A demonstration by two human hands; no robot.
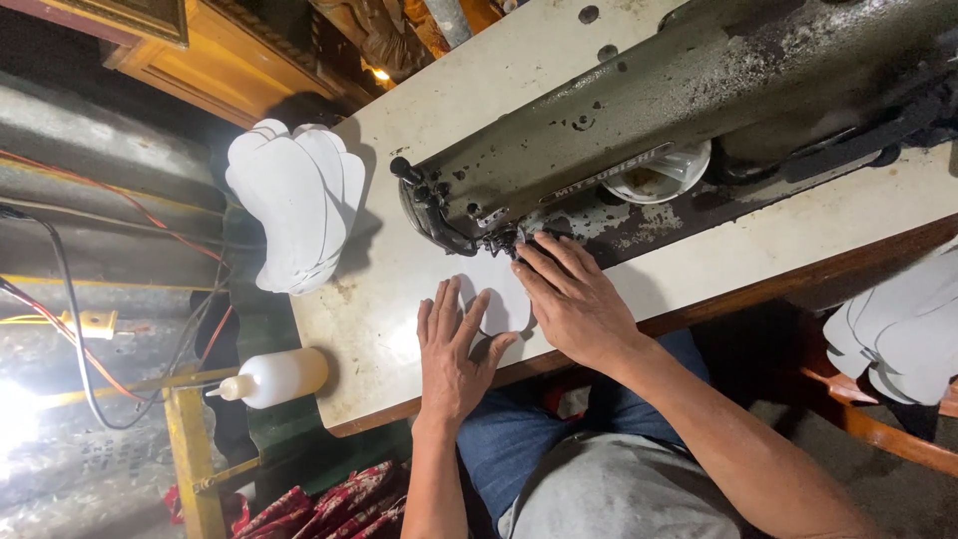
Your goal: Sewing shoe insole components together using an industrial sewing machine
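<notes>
Under machine head (599, 130): both hands, L (454, 349) & R (569, 299), spread flat on white piece (499, 294).

White squeeze bottle (277, 376), fanned stack of white cut pieces (294, 205), small bowl (659, 176).

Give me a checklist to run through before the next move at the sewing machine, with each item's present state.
1. White piece lies flat on the table: ok.
2. Left hand presses flat on the piece's near edge: ok.
3. Right hand rests on the piece, fingertips close to the needle area: not ok.
4. Piece seated under the presser foot: cannot tell, hidden by the machine head.
5. Stack of white pieces overhangs the table's far edge: not ok.
6. Squeeze bottle hangs past the table edge, apart from both hands: ok.
</notes>
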